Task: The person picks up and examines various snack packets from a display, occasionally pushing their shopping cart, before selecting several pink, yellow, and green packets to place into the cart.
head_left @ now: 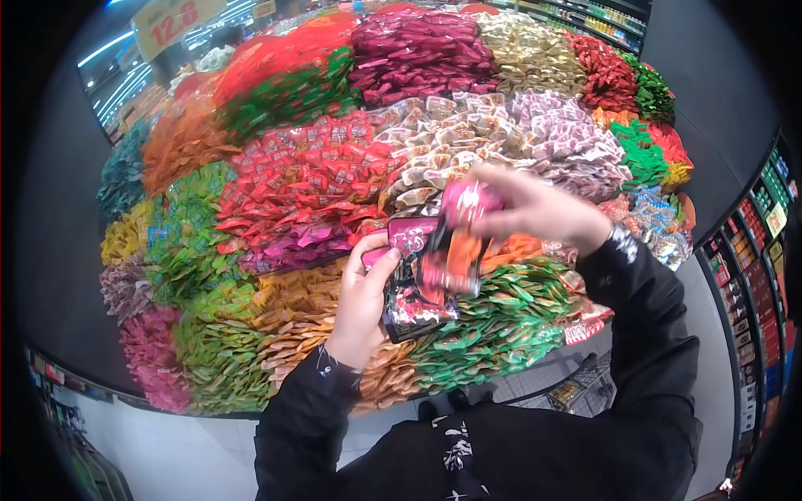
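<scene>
My left hand (363,296) grips a stack of dark red and black snack packets (411,288), thumb on top. My right hand (535,209) comes from the right and pinches a pink and orange packet (458,238) against the top of that stack. Both hands hover over a large round display (334,167) heaped with small wrapped snacks sorted by colour. Black sleeves cover both arms.
The display's sections are red, green, orange, yellow, beige and magenta packets. A price sign (171,21) stands at the upper left. Stocked shelves (756,275) line the right side. A shopping cart (576,388) stands on the pale floor under my right arm.
</scene>
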A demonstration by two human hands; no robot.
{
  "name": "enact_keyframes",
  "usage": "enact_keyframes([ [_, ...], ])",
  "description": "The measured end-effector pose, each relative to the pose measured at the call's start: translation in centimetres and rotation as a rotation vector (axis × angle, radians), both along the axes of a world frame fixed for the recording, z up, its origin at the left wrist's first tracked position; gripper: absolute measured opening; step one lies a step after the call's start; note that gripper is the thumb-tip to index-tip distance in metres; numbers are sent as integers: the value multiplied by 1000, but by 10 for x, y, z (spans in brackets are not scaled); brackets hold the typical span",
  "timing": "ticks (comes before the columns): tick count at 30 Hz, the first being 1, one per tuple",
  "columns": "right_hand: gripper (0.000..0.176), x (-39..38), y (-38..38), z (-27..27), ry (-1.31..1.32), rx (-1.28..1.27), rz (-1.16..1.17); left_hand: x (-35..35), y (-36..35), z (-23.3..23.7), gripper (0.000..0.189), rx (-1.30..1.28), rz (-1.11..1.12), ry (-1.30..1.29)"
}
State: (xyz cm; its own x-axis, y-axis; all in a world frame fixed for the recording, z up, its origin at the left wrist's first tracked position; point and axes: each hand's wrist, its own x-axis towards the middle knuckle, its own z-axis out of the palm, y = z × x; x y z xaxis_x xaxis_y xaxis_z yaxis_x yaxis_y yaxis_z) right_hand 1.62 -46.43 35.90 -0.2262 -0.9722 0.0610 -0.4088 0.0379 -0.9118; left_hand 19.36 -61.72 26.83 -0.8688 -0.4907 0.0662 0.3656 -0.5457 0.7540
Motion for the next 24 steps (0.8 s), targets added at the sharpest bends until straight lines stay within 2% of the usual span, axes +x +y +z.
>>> enact_keyframes([
  [1, 39, -18, -6, 11, 44, -52, -98, -4, -4, -1, 18, 2, 36, -12],
  [3, 45, -60, -30, 46, 331, -231, -147, -8, -10, 3, 18, 11, 49, -46],
  [5, 44, -134, -70, 59, 640, -612, -236, -17, -20, 5, 19, -13, 72, -48],
  [7, 36, -162, -98, 87, 1024, -647, -447, -26, -29, 7, 20, -59, 98, -55],
  [11, 39, -146, -127, 120, 1027, -458, -578, -41, -39, 19, 21, -71, 145, -69],
  [13, 38, -135, -130, 127, 821, -222, -561, -47, -43, 19, 22, -86, 167, -64],
  [15, 39, -180, -167, 117, 918, -308, -587, -50, -44, 13, 22, -80, 167, -42],
  [17, 35, -223, -184, 106, 1245, -536, -440, -50, -44, 7, 22, -70, 132, -37],
  [24, 32, -248, -195, 99, 1200, -205, -366, -56, -45, -3, 21, -7, 161, -101],
])
